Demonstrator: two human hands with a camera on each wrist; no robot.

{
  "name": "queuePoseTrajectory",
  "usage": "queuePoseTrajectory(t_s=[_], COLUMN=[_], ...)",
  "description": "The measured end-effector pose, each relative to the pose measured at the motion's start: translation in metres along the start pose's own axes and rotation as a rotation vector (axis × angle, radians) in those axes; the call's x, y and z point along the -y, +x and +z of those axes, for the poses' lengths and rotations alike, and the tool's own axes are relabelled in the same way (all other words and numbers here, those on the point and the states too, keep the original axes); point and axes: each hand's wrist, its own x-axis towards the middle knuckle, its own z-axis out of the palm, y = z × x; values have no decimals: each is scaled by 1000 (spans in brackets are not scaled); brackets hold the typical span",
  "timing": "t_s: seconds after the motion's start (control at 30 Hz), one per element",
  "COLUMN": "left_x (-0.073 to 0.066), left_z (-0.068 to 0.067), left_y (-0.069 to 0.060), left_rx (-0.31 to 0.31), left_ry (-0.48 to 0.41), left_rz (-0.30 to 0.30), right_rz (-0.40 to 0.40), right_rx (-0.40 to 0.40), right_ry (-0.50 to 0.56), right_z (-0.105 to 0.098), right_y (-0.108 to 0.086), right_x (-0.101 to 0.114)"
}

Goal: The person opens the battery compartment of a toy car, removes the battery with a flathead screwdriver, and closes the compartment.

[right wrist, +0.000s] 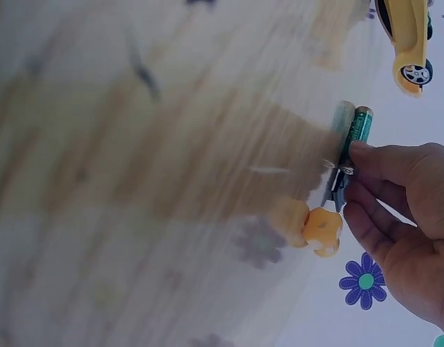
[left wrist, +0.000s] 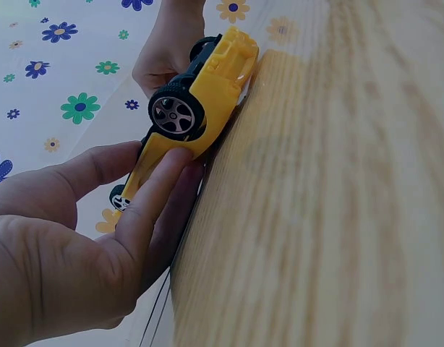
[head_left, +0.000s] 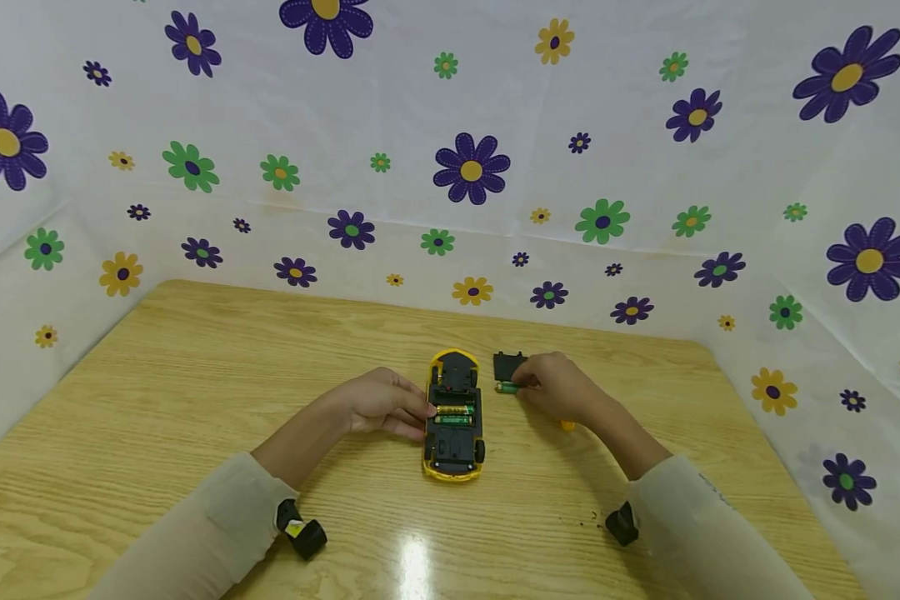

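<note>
Holding car (upturned), pinching battery.

Gripping on Both Sides

Extends the left arm diagonally from the lower left, the right arm from the lower right. Bends the left wrist inward. Grips with the left hand, with fingers parted and only slightly bent. Pinches with the right hand, with fingers bent and pointed inward.

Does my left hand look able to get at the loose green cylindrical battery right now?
Probably not easily: your left hand holds the upturned yellow-and-black toy car, which lies between, and your right hand pinches that battery.
</note>
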Motion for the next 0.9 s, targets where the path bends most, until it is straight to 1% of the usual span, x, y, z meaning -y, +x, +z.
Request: queuePoseTrajectory(t_s=[0.17,0.3,0.53,0.67,0.77,0.9], left_x=[-1,-1,0,0,0,-1], left_z=[0,0,-1,-1,0,0], left_y=[0,0,1,0,-1,-1], left_rx=[1,2,5,6,2,-5], left_ry=[3,4,4,5,4,1], left_rz=[-1,-1,6,6,1,-8], right_rz=[-13,-35,-156,-222,-250,-256], right_rx=[1,4,6,0,8,29], right_ry=[12,23,5,-19,-33,-29], right_z=[-2,-6,-16,-17,-19,-20], right_y=[-1,-3,-4,-3,-2,-2], right_x=[-1,3,24,35,43,57])
